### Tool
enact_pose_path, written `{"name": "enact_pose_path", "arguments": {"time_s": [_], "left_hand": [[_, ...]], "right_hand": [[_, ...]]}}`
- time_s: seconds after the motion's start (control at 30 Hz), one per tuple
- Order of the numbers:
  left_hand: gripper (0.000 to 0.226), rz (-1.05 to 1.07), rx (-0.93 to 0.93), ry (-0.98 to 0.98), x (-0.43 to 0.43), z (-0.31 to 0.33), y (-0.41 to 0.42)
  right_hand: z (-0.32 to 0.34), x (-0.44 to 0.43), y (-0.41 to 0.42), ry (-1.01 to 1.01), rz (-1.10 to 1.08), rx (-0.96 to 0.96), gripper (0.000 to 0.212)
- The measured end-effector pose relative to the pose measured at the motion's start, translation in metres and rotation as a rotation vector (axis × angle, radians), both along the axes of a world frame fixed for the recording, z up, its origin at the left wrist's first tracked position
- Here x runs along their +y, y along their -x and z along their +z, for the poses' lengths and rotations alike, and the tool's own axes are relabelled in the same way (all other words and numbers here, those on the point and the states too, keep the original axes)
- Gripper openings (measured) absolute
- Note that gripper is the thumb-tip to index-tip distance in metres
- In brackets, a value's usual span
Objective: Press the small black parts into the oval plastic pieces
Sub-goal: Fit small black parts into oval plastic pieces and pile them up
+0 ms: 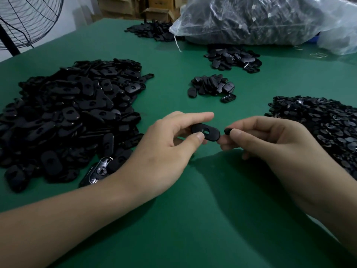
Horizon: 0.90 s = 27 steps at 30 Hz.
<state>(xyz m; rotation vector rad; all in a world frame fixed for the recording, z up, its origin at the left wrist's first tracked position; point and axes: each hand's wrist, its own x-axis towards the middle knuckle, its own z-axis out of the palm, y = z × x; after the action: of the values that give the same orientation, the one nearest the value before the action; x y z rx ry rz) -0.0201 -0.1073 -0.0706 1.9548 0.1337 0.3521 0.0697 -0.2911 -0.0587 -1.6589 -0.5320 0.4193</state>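
Head view shows me the green worktop (193, 219) spread with stock, so I judge the job far from finished. At the far right lies a big clear bag (270, 20) stuffed with dark parts, apparently untouched. On my left sits the large heap of oval plastic pieces (67, 113), and many show an open slot, so I take them as waiting for inserts. On the right edge is the heap of small black parts (318, 128), also large. The little cluster (210, 86) in the middle may be the finished ones, though I cannot tell from here; if so, only a small share is done.

My left hand (164, 151) pinches one oval piece (205, 130) between thumb and fingers, held above the worktop with its slot facing up and empty. My right hand (270, 140) has its fingers curled, nipping a small black part (228, 130) at the fingertips, just beside the oval's right end. That part is not yet seated; it must be lined up and pressed.
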Motion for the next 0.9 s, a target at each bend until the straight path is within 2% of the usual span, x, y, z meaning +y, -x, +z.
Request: {"name": "enact_pose_path", "arguments": {"time_s": [0.27, 0.5, 0.67, 0.9], "left_hand": [[0.04, 0.005, -0.031, 0.136, 0.002, -0.001, 0.0], [0.017, 0.038, -0.102, 0.278, 0.003, -0.002, -0.001], [0.013, 0.04, -0.141, 0.249, 0.004, -0.002, -0.001], [0.025, -0.024, -0.146, 0.234, 0.003, -0.003, 0.001]], "right_hand": [[0.005, 0.0, 0.006, -0.111, 0.013, 0.174, 0.022], [0.012, 0.002, 0.009, -0.185, 0.041, 0.228, 0.021], [0.014, 0.001, 0.01, -0.211, 0.044, 0.217, 0.018], [0.013, 0.001, 0.008, -0.216, 0.027, 0.173, 0.015]]}}
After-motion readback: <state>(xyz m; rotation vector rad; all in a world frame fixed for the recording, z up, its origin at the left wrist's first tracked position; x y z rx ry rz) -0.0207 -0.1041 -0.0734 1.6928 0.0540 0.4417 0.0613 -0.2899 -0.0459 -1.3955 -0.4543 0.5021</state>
